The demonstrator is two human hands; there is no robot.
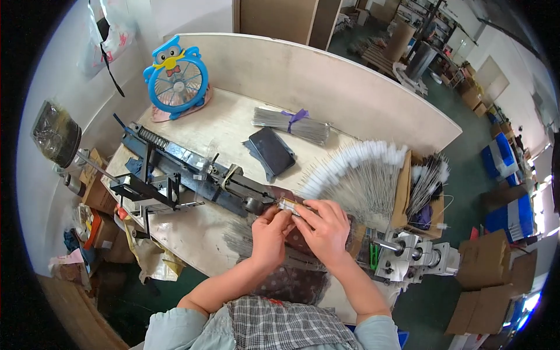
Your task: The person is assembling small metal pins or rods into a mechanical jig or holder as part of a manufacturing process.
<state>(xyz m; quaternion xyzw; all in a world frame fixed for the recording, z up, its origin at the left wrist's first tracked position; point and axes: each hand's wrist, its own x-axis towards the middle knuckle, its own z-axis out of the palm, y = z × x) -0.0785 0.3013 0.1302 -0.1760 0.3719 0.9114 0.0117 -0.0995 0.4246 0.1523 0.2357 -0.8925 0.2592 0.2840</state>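
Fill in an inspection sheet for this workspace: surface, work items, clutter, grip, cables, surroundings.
Surface: pale bench, low board behind.
Work items: metal fixture; fanned white-tipped wires; purple-tied wire bundle.
Clutter: blue fan; dark flat case.
Grip: right hand pinches a small yellow-and-silver piece; left hand fingertips beside it, hold unclear.
Cables: dark cord or strap hangs at left wall.
Surroundings: cardboard boxes, blue bins, green floor.
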